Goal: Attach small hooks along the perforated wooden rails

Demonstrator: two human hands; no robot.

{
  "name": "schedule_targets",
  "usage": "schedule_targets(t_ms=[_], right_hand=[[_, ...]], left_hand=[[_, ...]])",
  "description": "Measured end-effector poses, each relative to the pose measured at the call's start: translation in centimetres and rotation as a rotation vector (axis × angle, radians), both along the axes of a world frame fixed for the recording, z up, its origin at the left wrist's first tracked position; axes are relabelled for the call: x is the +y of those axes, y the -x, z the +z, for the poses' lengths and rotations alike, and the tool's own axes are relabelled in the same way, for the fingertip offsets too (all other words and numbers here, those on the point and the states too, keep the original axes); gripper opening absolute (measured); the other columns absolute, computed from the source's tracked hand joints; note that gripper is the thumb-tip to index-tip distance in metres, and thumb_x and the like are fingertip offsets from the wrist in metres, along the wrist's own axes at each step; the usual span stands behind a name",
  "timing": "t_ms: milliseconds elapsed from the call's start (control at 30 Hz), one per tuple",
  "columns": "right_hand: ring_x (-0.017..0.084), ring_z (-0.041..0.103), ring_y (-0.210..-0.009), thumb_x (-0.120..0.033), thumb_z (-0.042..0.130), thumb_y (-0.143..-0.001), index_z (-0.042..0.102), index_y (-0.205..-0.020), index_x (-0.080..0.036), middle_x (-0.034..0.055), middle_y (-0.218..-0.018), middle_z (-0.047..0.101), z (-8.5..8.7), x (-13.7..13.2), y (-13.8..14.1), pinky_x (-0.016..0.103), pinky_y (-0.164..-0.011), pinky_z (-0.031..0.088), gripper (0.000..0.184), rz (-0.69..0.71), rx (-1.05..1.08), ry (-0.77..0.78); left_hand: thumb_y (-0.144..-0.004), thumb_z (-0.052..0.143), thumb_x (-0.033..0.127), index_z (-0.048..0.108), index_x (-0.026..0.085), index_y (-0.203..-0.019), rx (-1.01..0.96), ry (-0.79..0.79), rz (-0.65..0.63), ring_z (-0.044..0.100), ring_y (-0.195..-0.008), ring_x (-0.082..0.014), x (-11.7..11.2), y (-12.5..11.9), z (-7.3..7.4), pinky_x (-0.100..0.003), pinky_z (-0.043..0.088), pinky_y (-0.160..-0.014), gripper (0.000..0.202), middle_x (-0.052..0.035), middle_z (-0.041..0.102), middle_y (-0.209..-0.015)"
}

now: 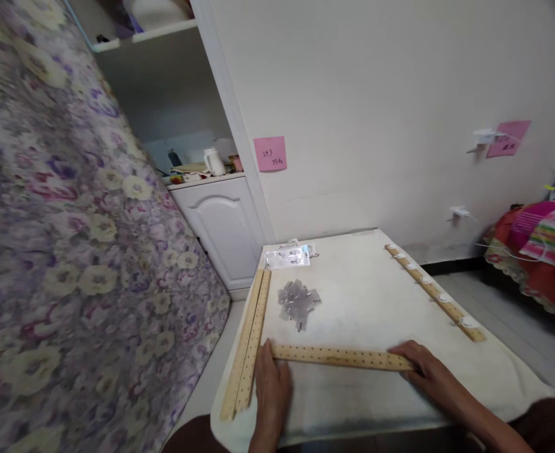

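Observation:
A long wooden strip (343,357) with rows of small holes lies across the white table (376,296), near its front edge. My left hand (272,384) rests flat at the strip's left end, fingers stretched out and touching it. My right hand (421,366) lies over the strip's right end, fingers extended on the wood. Two more perforated strips (249,343) lie side by side along the table's left edge. Another strip (435,292) with white clips on it runs along the right side. A small pile of clear plastic bags (299,302) sits mid-table.
A clear blister pack (287,257) lies at the table's far left corner. A floral mattress (70,251) leans on the left. Behind stand a white cabinet (225,226) and a wall with pink notes (270,153) and white hooks (459,212). Colourful bedding (542,251) is at right.

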State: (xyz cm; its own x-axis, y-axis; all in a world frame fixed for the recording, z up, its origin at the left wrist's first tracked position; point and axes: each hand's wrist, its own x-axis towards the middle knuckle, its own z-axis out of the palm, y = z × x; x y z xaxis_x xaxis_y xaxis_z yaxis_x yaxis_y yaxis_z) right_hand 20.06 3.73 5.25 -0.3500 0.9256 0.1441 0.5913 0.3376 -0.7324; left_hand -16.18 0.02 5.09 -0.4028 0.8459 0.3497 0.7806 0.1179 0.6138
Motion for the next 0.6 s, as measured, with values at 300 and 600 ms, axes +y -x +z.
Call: schedule_targets(t_ms=[300,600], right_hand=[[0.025,0.055,-0.102,-0.018,0.051,-0.071,0.066,-0.106,-0.025,0.0065,-0.106,0.065,0.3,1.6,-1.8,0.041,-0.095,0.039,0.039,0.024,-0.004,0.009],[0.026,0.051,-0.109,-0.023,0.056,-0.07,0.063,-0.11,-0.022,0.009,-0.112,0.06,-1.3,1.6,-2.9,0.042,-0.099,0.038,0.041,-0.069,0.021,0.0]], left_hand=[[-0.08,0.045,0.038,0.045,0.012,-0.125,-0.092,-0.073,-0.024,0.043,-0.124,-0.0296,-2.3,0.1,-0.3,-0.051,0.032,-0.108,0.052,-0.016,0.05,-0.128],[-0.08,0.045,0.038,0.047,0.011,-0.122,-0.09,-0.081,-0.035,0.043,-0.124,-0.0301,-3.7,0.1,-1.3,-0.05,0.032,-0.107,0.05,-0.017,0.05,-0.129]])
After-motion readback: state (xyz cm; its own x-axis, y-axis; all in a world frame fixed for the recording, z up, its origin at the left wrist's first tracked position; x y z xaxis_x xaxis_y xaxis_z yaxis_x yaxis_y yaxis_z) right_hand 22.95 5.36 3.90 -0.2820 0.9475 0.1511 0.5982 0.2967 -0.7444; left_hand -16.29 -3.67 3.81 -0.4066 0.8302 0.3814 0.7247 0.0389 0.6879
